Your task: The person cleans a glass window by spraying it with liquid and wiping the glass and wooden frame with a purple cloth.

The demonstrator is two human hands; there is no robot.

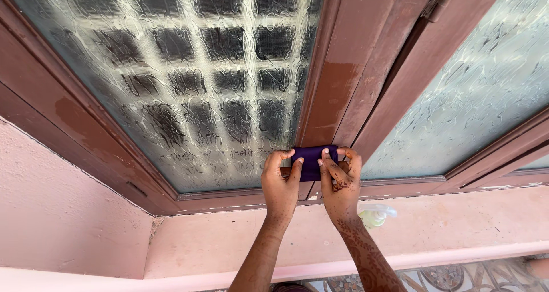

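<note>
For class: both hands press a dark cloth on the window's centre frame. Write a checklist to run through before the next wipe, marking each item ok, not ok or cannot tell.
1. Both hands on the cloth: the left hand and right hand both press the purple cloth. Ok.
2. Cloth flat on the wood: it lies folded against the brown centre frame. Ok.
3. Cloth damp or dry: cannot tell.
4. Patterned glass pane unbroken: no cracks show. Ok.
5. Pink sill free near the hands: a pale greenish thing lies just right of the right wrist. Not ok.
6. Window hinge secure: only partly in view. Cannot tell.
</note>
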